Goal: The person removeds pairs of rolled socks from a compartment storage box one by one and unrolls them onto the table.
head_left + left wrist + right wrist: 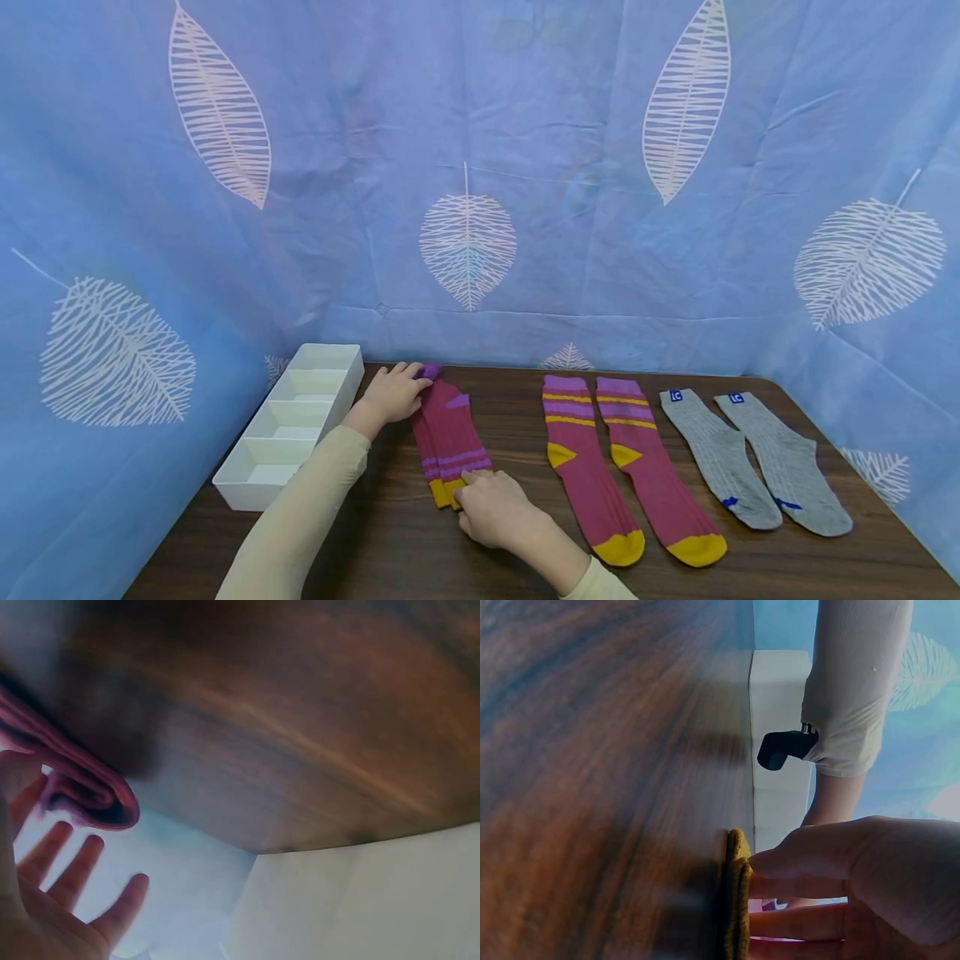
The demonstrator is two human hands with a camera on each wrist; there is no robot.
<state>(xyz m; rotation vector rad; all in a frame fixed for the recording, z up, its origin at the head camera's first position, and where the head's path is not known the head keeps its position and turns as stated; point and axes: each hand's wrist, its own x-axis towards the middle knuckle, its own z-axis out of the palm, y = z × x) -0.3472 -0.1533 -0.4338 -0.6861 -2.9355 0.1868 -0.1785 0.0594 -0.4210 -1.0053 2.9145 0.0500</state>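
A pair of maroon socks (446, 425) with purple stripes and yellow cuffs lies overlapped on the table, cuffs toward me. At their far purple end, my left hand (396, 392) pinches the fabric. The left wrist view shows a curled fold of sock (94, 791) by the thumb and index finger, the other fingers spread. My right hand (497, 508) rests fingertips on the near cuff end, fingers fairly straight. In the right wrist view the yellow cuff (737, 900) lies flat under those fingers (799, 922).
Left of the socks stands a white divided box (251, 496). To the right lie maroon socks (592, 492) with yellow toes and heels, then grey socks (720, 462) with blue labels. A blue leaf-print cloth (555, 250) hangs behind the dark wooden table (375, 542).
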